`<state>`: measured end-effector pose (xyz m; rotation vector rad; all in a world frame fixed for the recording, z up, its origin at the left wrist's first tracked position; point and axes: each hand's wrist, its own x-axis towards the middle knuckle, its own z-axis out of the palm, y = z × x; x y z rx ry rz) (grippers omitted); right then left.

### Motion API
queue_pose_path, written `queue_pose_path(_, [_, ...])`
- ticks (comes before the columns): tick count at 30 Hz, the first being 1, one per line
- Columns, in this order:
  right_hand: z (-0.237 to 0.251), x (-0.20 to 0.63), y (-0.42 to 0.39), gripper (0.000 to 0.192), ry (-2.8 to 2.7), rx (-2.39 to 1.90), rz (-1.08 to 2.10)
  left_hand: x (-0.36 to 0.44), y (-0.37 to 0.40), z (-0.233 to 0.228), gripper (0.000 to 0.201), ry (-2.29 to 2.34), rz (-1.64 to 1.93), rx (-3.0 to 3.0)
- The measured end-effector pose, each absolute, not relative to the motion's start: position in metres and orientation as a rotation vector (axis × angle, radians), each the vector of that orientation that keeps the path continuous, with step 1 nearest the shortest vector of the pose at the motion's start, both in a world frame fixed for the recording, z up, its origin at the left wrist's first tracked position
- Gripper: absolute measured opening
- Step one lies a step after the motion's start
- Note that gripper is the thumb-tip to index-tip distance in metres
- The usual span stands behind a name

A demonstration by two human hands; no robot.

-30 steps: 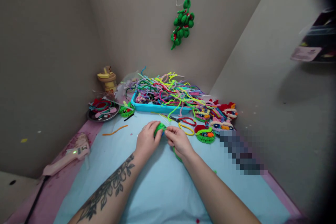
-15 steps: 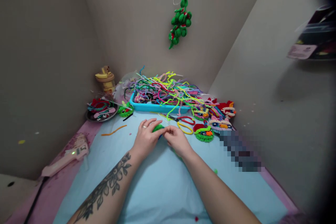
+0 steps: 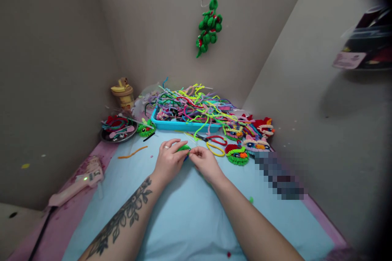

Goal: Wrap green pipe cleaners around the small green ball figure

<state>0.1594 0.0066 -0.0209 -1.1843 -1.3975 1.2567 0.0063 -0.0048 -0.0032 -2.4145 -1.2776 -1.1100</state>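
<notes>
My left hand point(image 3: 168, 160) and my right hand point(image 3: 205, 162) meet over the light blue mat point(image 3: 183, 220), both pinched on a small green pipe-cleaner piece point(image 3: 184, 147) held between the fingertips. Most of the piece is hidden by my fingers. A ring shows on my left hand. Just beyond the hands lie scissors with red and yellow handles point(image 3: 216, 143).
A blue tray point(image 3: 180, 125) heaped with coloured pipe cleaners stands at the back. Finished fuzzy figures point(image 3: 237, 155) cluster at the right, a green one point(image 3: 146, 128) and a metal dish point(image 3: 118, 130) at the left. A pink glue gun point(image 3: 78, 182) lies far left. A green figure point(image 3: 208, 28) hangs on the wall.
Both hands have closed in over the green piece, so less of it shows. The green strand trailing under my right hand is no longer visible.
</notes>
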Motion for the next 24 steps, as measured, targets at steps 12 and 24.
queue_pose_path(12, [-0.0135, 0.1604, 0.0048, 0.011, -1.529, -1.233, 1.121, 0.0029, -0.0021, -0.0077, 0.016, -1.281, -1.144, -2.49])
queue_pose_path(24, [-0.0177, 0.1648, 0.0075, 0.005, -1.672, -1.206, 0.832, -0.0002, -0.0009, -0.0111, 0.024, -1.458, -1.112, -2.533])
